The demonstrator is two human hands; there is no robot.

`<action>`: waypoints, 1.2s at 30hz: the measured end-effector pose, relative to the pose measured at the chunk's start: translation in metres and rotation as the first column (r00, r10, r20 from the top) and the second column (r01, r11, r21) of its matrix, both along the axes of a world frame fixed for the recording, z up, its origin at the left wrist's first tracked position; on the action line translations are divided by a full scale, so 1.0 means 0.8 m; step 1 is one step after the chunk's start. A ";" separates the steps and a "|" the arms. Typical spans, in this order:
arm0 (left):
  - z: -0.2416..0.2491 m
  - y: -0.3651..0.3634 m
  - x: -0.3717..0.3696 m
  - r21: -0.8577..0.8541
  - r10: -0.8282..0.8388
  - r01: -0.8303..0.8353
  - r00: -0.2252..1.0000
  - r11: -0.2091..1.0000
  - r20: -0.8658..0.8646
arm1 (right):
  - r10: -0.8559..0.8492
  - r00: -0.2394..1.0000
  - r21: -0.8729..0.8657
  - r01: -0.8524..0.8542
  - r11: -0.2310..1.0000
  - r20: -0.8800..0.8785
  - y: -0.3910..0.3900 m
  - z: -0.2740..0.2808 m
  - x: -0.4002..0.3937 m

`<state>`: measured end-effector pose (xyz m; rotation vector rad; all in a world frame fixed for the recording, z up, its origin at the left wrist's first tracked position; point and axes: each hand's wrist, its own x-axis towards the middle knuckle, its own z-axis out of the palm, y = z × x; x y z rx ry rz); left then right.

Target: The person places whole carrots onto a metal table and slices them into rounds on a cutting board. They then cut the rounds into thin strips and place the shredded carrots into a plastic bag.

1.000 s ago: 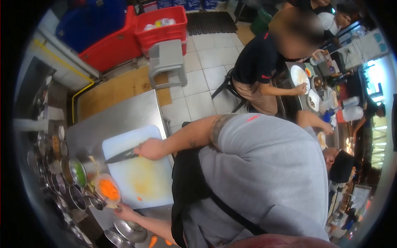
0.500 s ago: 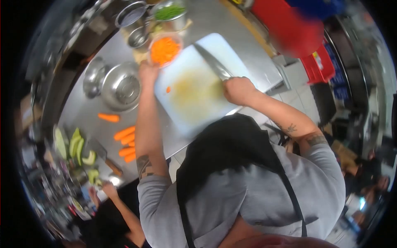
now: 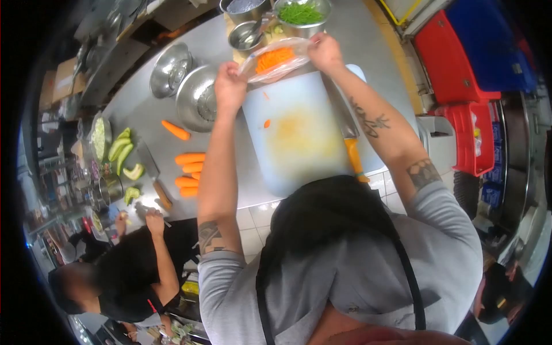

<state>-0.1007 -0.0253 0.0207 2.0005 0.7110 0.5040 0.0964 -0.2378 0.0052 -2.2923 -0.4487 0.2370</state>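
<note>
A clear plastic bag (image 3: 292, 45) is stretched sideways between my hands, with cut carrot (image 3: 274, 60) showing in it. My left hand (image 3: 231, 87) pinches the bag's left end, fingers closed. At the right end my right hand (image 3: 325, 52) grips the plastic, fingers closed too. Below the bag lies a white cutting board (image 3: 305, 95) with a yellowish stain and a small orange carrot piece (image 3: 267, 123). Along the board's right side rests a knife with a yellow handle (image 3: 356, 156), its blade partly hidden under my right forearm.
Metal bowls (image 3: 195, 99) stand left of the board; a bowl of green strips (image 3: 299, 12) is at the top. Whole carrots (image 3: 190, 158), green pieces (image 3: 119, 146) and another knife (image 3: 161, 194) lie left. A co-worker (image 3: 129, 267) stands lower left. Red crates (image 3: 472, 138) are right.
My right hand has let go of the knife, now lying on the board, and holds the bag. The carrot container is now a bag stretched between both hands.
</note>
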 end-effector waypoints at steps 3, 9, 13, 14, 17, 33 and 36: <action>-0.001 -0.006 0.002 0.564 -0.183 0.102 0.979 0.820 0.088 | 0.076 0.990 0.020 -0.079 0.997 0.116 -0.011 0.006 -0.018; 0.018 -0.056 0.032 0.362 -0.395 0.456 0.889 0.813 -0.233 | 0.474 0.802 0.001 -0.510 0.860 0.363 0.015 0.018 -0.056; -0.007 -0.041 0.049 0.367 -0.309 0.724 0.616 0.584 -0.724 | 0.666 0.736 -0.338 -0.600 0.725 0.123 0.042 -0.006 -0.049; -0.004 -0.041 0.047 0.330 -0.251 0.771 0.526 0.545 -0.813 | 0.612 0.787 -0.399 -0.540 0.741 0.071 0.042 -0.011 -0.049; 0.025 -0.045 0.056 0.214 -0.211 0.760 0.419 0.614 -0.883 | 0.634 0.773 -0.566 -0.520 0.640 0.006 0.050 0.007 -0.054; -0.005 -0.040 0.102 0.554 -0.373 0.441 0.897 0.706 -0.238 | 0.230 0.973 0.193 -0.232 0.953 0.030 -0.148 0.055 -0.193; -0.003 -0.050 0.046 0.437 -0.354 0.349 0.932 0.829 -0.073 | 0.132 0.991 0.092 -0.128 0.987 -0.029 -0.209 0.034 -0.230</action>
